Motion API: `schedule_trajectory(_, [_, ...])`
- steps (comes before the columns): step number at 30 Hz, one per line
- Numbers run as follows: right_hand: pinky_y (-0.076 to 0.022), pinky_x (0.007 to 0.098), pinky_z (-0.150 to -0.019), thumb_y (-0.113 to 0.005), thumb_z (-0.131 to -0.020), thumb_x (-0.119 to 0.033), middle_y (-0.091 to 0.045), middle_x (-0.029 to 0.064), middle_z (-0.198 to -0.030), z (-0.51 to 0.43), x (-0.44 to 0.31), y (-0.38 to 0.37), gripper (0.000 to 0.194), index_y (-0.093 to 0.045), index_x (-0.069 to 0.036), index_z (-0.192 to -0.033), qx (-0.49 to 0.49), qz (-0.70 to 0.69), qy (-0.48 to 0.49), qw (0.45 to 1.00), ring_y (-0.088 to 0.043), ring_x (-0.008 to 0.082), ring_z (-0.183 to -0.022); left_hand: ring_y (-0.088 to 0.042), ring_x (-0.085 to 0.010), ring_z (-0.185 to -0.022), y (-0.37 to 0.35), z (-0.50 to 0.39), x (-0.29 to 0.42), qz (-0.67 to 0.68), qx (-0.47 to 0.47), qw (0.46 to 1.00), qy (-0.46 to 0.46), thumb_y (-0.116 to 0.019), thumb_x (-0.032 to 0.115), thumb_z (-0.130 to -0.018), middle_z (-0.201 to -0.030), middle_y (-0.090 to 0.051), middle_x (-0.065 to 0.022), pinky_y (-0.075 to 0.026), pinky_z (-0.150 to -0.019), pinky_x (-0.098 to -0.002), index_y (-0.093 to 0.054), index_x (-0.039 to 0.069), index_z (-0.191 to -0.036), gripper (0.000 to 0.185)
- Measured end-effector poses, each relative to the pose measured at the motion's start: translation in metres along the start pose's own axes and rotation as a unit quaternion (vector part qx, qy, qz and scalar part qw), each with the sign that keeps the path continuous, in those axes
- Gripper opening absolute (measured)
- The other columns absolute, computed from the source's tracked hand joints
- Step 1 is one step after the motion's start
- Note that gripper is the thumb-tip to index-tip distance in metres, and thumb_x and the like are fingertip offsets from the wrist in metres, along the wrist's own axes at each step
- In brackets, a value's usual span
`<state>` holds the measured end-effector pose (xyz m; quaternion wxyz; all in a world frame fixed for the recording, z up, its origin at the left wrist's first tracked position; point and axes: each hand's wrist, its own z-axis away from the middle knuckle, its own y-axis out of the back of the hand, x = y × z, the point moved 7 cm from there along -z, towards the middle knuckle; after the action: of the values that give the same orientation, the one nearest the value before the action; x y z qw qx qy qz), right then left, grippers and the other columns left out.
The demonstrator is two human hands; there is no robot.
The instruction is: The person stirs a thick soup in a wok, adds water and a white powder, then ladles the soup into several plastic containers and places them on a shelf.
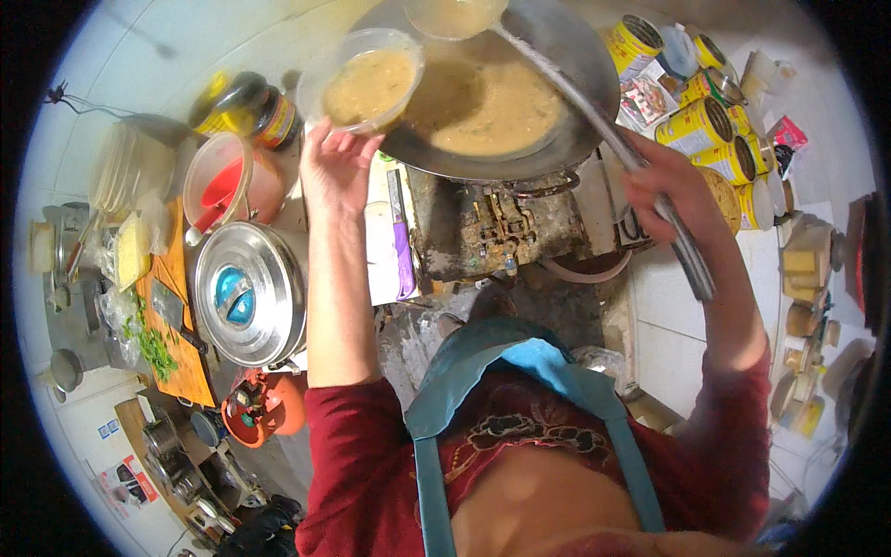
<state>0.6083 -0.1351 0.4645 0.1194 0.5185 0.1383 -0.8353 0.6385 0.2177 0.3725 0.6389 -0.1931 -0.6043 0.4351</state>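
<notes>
My left hand [341, 157] grips the near rim of a clear plastic bowl [313, 83], tilted towards me over the left edge of a large wok [592, 76]. A thick tan soup [372, 83] fills much of the bowl. More of the same soup [494, 118] lies in the bottom of the wok. In my right hand [672, 181] is the long metal handle of a ladle [557, 76]. The ladle's bowl [456, 17] is above the far side of the wok, with soup in it, partly cut off by the picture's top edge.
Under the wok is a grimy gas stove [501, 223]. A purple-handled knife [401, 244] lies left of it. Further left are a lidded steel pot [250, 292], a plastic bucket [230, 174] and a cutting board [184, 369] with a cleaver [170, 306]. Several yellow cans [696, 129] stand right.
</notes>
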Motion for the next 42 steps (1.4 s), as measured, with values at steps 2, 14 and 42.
schedule_trajectory(2, [-0.0314, 0.0229, -0.031, -0.046, -0.077, -0.005, -0.042, 0.0017, -0.055, -0.037, -0.001, -0.003, 0.062, -0.027, -0.002, -0.136, -0.019, 0.206, 0.058, 0.977, -0.039, 0.0096, -0.033, -0.054, -0.0277, -0.093, 0.012, 0.009, 0.016, 0.002, 0.041, 0.999, -0.023, -0.067, 0.028, -0.072, -0.094, -0.055, -0.0148, -0.040, -0.092, -0.0510, -0.050, -0.006, -0.103, 0.049])
schedule_trajectory(14, [-0.0292, 0.0186, -0.032, -0.047, -0.080, -0.011, -0.040, -0.0029, -0.056, -0.100, 0.044, -0.037, 0.047, -0.037, -0.001, -0.125, -0.108, 0.064, -0.082, 0.989, -0.037, 0.0035, -0.036, -0.049, -0.0278, -0.103, 0.058, 0.066, 0.068, -0.025, 0.094, 0.992, -0.083, -0.064, 0.031, -0.075, -0.117, -0.051, -0.0174, -0.038, -0.095, -0.0439, -0.044, -0.005, -0.119, 0.061])
schedule_trajectory(42, [-0.0239, 0.0201, -0.022, -0.040, -0.064, 0.002, -0.040, 0.0028, -0.049, 0.089, -0.049, -0.085, 0.070, -0.030, 0.002, -0.133, -0.015, -0.110, -0.063, 0.992, -0.031, 0.0056, -0.028, -0.048, -0.0154, -0.060, 0.030, 0.044, 0.020, -0.014, 0.061, 0.998, 0.007, -0.067, 0.022, -0.073, -0.062, -0.052, -0.0041, -0.043, -0.086, -0.0534, -0.056, 0.004, -0.069, 0.021])
